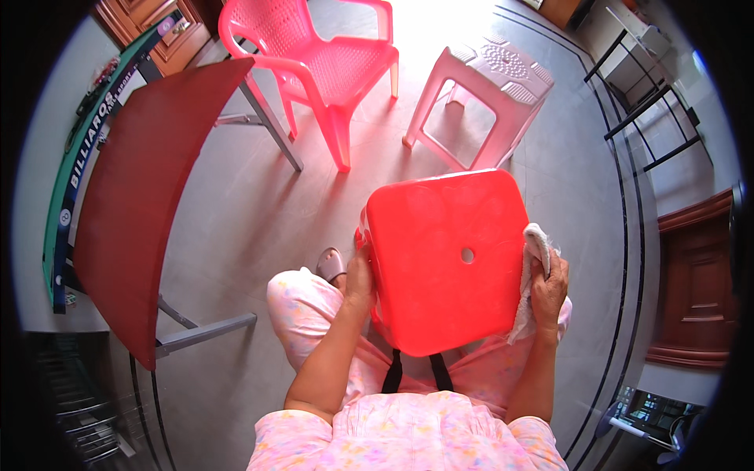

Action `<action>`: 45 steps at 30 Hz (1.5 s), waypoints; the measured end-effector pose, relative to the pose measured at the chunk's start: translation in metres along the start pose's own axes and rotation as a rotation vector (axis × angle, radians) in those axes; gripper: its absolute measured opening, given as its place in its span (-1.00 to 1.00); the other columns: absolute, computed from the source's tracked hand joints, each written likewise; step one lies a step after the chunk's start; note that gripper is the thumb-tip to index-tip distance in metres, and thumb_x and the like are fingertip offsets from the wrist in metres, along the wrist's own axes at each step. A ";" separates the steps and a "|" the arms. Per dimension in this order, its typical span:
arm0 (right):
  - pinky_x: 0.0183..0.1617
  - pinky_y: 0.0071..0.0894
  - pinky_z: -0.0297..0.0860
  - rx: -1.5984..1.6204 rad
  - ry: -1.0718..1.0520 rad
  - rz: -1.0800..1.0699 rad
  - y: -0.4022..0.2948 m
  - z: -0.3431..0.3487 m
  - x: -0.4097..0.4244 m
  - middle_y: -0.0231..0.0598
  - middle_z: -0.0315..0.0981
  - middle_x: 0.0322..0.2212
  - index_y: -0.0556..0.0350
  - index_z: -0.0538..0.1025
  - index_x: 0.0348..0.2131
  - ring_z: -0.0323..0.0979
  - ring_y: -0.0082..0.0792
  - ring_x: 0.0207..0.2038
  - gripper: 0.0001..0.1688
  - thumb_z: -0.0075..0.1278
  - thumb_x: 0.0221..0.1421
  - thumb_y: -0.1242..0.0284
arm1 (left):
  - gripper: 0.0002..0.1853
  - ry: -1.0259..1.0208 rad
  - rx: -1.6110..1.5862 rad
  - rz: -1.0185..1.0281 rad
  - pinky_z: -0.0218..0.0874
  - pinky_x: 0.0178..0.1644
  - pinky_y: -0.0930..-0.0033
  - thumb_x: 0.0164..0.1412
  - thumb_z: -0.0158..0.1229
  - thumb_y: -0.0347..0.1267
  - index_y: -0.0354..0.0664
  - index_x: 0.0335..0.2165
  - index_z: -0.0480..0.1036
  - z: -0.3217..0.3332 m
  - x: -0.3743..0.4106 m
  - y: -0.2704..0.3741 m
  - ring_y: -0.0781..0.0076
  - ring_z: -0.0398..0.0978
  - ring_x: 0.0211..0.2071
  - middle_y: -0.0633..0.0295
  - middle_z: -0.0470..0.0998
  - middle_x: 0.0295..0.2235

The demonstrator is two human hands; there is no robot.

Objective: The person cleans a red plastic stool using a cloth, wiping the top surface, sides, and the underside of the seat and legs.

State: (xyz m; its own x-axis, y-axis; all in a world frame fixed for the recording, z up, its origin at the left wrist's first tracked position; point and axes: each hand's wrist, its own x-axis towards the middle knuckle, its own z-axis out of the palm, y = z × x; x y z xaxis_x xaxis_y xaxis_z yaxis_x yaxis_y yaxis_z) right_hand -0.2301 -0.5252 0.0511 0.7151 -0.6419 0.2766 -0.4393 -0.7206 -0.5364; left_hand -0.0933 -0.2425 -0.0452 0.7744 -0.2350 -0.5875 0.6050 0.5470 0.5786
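A red plastic stool (436,282) is between my knees, its square seat facing me, with a small round hole near the middle. My left hand (360,277) grips the stool's left side, its fingertips hidden behind the edge. At the right edge of the seat, my right hand (549,287) holds a white cloth (524,312) against the stool. The cloth is folded and hangs down along that edge. Part of the stool's legs shows at the left; the rest is hidden beneath the seat.
A pink plastic armchair (330,70) and a pale pink plastic stool (486,100) stand ahead on the tiled floor (247,229). At left is a dark red tabletop (159,194) with grey metal legs, beside a billiards table (76,176). A black metal frame (648,112) stands at right.
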 end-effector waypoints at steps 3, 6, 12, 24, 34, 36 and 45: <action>-0.17 -0.34 0.28 0.269 -0.142 0.259 0.015 -0.007 0.007 -0.17 0.38 -0.32 0.16 0.41 -0.13 0.37 -0.21 -0.28 -0.64 -0.10 0.10 0.35 | -0.66 -0.005 -0.014 -0.133 0.33 -0.23 0.29 0.14 -0.07 -0.21 -0.25 -0.25 0.40 0.006 0.014 0.021 0.32 0.47 -0.33 0.17 0.48 -0.29; -0.25 -0.49 0.31 0.888 -0.278 0.435 0.039 0.005 0.021 -0.26 0.43 -0.37 0.34 0.39 -0.18 0.38 -0.47 -0.35 -0.62 -0.18 0.15 0.35 | -0.63 -0.033 -0.141 -0.282 0.34 -0.20 0.18 0.12 -0.10 -0.20 -0.30 -0.27 0.41 -0.001 0.052 0.028 0.20 0.48 -0.33 0.09 0.49 -0.28; -0.32 -0.47 0.36 0.932 -0.584 0.610 0.063 0.038 0.047 -0.24 0.46 -0.40 0.33 0.42 -0.19 0.41 -0.48 -0.43 -0.57 -0.13 0.12 0.28 | -0.61 -0.224 0.093 -0.050 0.30 -0.10 0.13 0.13 -0.18 -0.23 -0.31 -0.27 0.41 -0.049 0.093 0.014 0.15 0.46 -0.22 0.02 0.48 -0.24; -0.20 -0.51 0.33 1.083 -0.649 0.459 0.065 -0.006 0.025 -0.22 0.45 -0.30 0.38 0.40 -0.14 0.39 -0.51 -0.31 -0.45 -0.11 0.12 0.19 | -0.66 -0.570 0.574 0.537 0.36 -0.24 0.36 0.13 -0.10 -0.29 -0.27 -0.18 0.38 0.015 -0.059 0.061 0.29 0.47 -0.22 0.07 0.46 -0.20; -0.32 -0.60 0.37 1.243 -0.178 0.198 -0.063 -0.179 -0.020 -0.19 0.46 -0.38 0.25 0.41 -0.20 0.43 -0.49 -0.41 -0.58 -0.24 0.21 0.23 | -0.56 -0.455 -0.038 0.354 0.34 -0.30 0.33 0.28 -0.26 -0.15 -0.35 -0.22 0.33 0.136 -0.219 0.119 0.38 0.45 -0.40 0.17 0.47 -0.37; -0.30 -0.56 0.38 1.094 -0.047 0.137 -0.035 -0.202 -0.008 -0.21 0.45 -0.39 0.23 0.40 -0.18 0.42 -0.48 -0.41 -0.61 -0.22 0.18 0.26 | -0.54 -0.500 -0.055 0.364 0.30 -0.36 0.38 0.29 -0.27 -0.12 -0.33 -0.30 0.35 0.155 -0.226 0.112 0.43 0.42 -0.47 0.21 0.45 -0.45; -0.30 -0.52 0.36 1.727 -0.346 0.176 -0.019 -0.127 0.020 -0.19 0.43 -0.36 0.21 0.37 -0.13 0.40 -0.42 -0.42 -0.64 -0.28 0.17 0.36 | -0.50 -0.037 1.094 1.582 0.15 -0.56 0.31 0.27 -0.32 -0.05 -0.27 -0.40 0.36 0.071 -0.130 0.084 0.37 0.35 -0.66 0.23 0.39 -0.65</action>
State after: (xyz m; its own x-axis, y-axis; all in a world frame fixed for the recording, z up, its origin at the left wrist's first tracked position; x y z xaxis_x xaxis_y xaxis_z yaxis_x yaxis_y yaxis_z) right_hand -0.2766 -0.5578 0.1677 0.8989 -0.4298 0.0853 0.3410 0.5638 -0.7522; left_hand -0.1302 -0.2232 0.1198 0.6475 -0.1268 0.7515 -0.7226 -0.4155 0.5525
